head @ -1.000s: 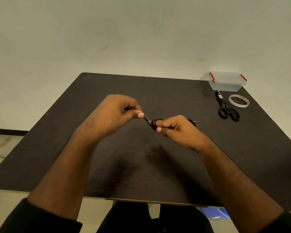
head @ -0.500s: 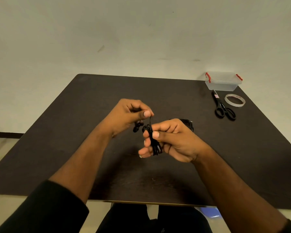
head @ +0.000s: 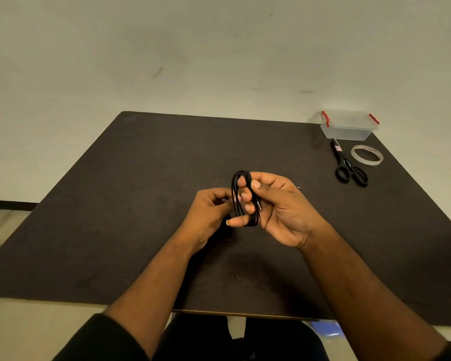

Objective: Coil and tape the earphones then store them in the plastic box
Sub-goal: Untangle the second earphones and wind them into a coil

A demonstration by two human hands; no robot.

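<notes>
Earphones are wound into a long black loop around the fingers of the right hand, held up over the middle of the dark table. That hand sits palm toward the camera, thumb pressed on top of the loop, fingers curled through it, and the pinky sticks out to the left under the bottom of the coil. So it's closed on the cable, not spread wide. A small metal bit, probably the plug, shows against the loop near the palm.

The left hand is right next to it, touching the left side of the coil. Its fingers are bent in toward the cable, but from this angle I honestly can't tell if it's pinching a strand or just resting against it.

Over at the far right corner of the table is the plastic box, clear with red clips, lid on. Just in front of it lie the black scissors, blades pointing at the box, and the tape roll lies flat right beside them on the right. All three are well apart from the hands.

Dark sleeves show at the bottom edge of the frame.
</notes>
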